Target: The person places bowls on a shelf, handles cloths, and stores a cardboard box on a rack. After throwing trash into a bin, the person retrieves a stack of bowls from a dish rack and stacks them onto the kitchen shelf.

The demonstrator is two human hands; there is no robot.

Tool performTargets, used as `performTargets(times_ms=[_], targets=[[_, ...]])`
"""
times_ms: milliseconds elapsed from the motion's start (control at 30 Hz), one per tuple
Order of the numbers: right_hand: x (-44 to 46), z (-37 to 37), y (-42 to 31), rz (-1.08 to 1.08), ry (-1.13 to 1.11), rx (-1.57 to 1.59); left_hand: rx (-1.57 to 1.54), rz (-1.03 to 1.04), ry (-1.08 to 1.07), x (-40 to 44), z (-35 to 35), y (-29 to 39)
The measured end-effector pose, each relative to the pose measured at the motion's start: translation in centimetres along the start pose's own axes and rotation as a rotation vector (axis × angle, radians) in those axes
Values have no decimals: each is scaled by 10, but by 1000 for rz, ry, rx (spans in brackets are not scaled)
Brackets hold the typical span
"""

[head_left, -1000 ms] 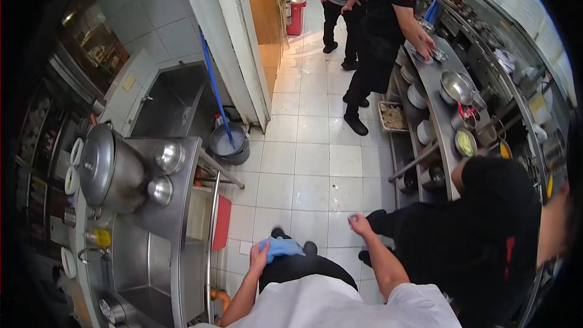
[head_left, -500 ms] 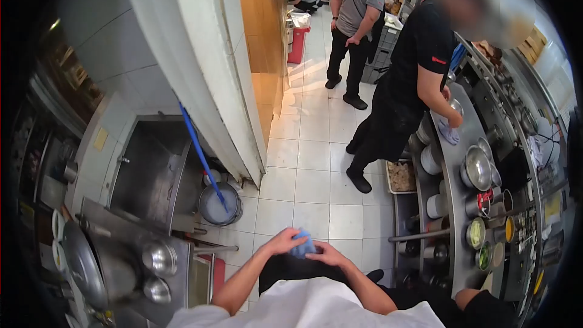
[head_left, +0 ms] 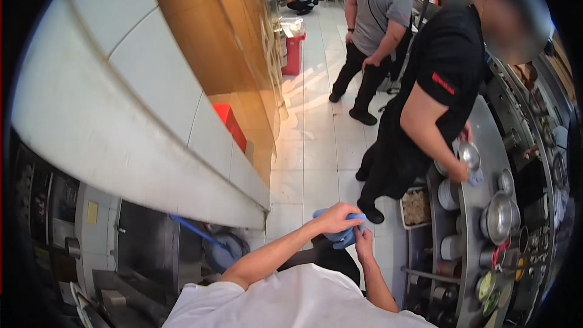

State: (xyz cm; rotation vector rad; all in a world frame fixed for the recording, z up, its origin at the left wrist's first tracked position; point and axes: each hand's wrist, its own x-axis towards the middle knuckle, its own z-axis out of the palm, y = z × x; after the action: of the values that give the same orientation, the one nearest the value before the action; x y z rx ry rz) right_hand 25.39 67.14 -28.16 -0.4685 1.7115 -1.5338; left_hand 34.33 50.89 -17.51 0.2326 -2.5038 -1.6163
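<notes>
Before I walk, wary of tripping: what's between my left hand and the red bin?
The head view shows bare white floor tiles from left hand to red bin.

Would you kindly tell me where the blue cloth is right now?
The blue cloth is below and right of the head view's centre, held in the person's left hand and right hand, beyond the white shirt.

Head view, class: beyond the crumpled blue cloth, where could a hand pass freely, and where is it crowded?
Free: the white tiled floor beyond the cloth, between the orange wall panel and the nearest black shoes. Crowded: the near stretch of the grey steel counter, holding round silver bowls.
</notes>
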Motion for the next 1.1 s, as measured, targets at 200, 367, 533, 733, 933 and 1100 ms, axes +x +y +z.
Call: performTargets(times_ms=[200, 367, 533, 733, 933, 1100], targets=[[199, 86, -96, -49, -45, 57, -167, -58, 701, 66, -154, -48], [311, 226, -230, -386, -307, 212, -43, -57, 1131, 80, -264, -69], [387, 390, -344, -633, -651, 420, -12, -8, 1324, 98, -373, -92], [480, 535, -433, -898, -792, -150, 150, 6, 1713, 110, -499, -146], [603, 631, -489, -657, -1189, -131, -149, 98, 1561, 139, -627, -179], [705, 676, -525, -766, -1399, -83, 41, 194, 1583, 142, -748, -209]])
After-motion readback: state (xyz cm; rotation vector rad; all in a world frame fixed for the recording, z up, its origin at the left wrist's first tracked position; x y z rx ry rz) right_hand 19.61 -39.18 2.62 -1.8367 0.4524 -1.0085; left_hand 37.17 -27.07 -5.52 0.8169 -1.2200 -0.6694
